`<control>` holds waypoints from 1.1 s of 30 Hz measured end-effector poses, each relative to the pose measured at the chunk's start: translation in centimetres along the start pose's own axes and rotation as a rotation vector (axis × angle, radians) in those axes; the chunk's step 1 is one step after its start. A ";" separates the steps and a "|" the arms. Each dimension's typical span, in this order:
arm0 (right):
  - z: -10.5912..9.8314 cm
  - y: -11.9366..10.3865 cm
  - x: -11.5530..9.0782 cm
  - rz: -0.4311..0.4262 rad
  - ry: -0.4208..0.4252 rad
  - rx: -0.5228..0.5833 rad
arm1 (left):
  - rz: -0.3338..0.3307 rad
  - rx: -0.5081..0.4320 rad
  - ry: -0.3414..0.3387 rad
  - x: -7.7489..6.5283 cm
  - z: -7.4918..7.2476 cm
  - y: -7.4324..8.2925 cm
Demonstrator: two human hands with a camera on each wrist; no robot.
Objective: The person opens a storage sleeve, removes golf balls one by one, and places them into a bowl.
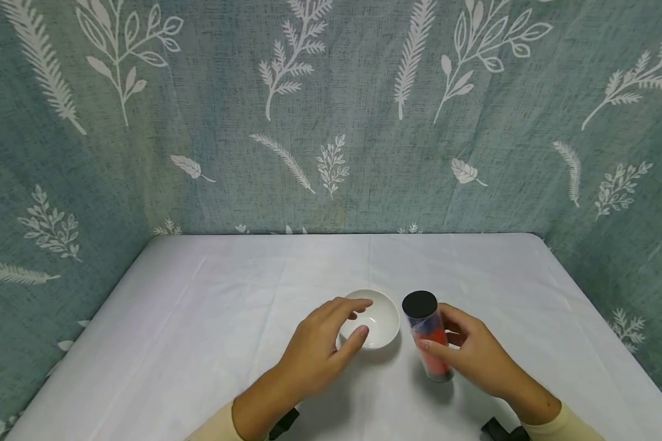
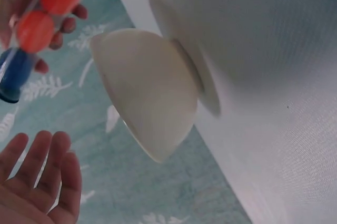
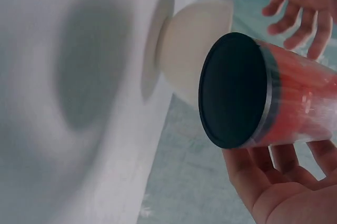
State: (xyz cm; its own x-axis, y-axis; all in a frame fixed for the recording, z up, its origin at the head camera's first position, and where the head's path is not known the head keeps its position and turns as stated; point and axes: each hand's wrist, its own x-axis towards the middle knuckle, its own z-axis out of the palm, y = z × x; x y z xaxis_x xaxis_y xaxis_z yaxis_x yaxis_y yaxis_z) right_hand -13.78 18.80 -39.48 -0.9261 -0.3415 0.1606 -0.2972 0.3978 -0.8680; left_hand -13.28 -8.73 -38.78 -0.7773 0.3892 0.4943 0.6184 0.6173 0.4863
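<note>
My right hand (image 1: 482, 355) grips a clear tube (image 1: 431, 335) with black caps at both ends, held upright with a slight tilt. Through its wall in the left wrist view show two orange-red balls (image 2: 35, 31) and a blue ball (image 2: 16, 71). Seen from the right wrist, the tube's black bottom cap (image 3: 234, 92) faces the camera, clear of the table. A white bowl (image 1: 385, 321) stands on the table just left of the tube. My left hand (image 1: 315, 352) hovers at the bowl's near left side, fingers loosely bent, holding nothing.
A white cloth covers the table (image 1: 209, 324). Green-blue fabric (image 1: 358, 110) with white leaf prints hangs behind it and along both sides. Black bands (image 1: 502, 429) sit at the wrists, by the light sleeves.
</note>
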 end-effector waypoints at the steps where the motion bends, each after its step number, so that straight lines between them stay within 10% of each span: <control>1: 0.1 -0.2 -0.1 -0.007 -0.009 0.002 | 0.004 0.001 0.001 0.0 0.0 0.1; 16: 1.2 -1.1 -1.1 -0.192 -0.077 -0.070 | 0.061 -0.026 -0.030 -0.2 0.3 1.0; 33: 2.2 -1.8 -1.8 -0.204 -0.147 -0.191 | 0.244 0.075 -0.092 -0.6 0.9 1.0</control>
State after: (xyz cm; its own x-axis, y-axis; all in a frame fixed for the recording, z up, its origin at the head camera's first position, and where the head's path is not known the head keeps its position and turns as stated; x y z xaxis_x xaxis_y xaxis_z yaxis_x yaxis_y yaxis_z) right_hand -11.07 16.78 -39.21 -0.8034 -0.5446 0.2409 -0.5248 0.4563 -0.7186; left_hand -12.35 -7.70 -39.25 -0.6153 0.5911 0.5215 0.7814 0.5447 0.3045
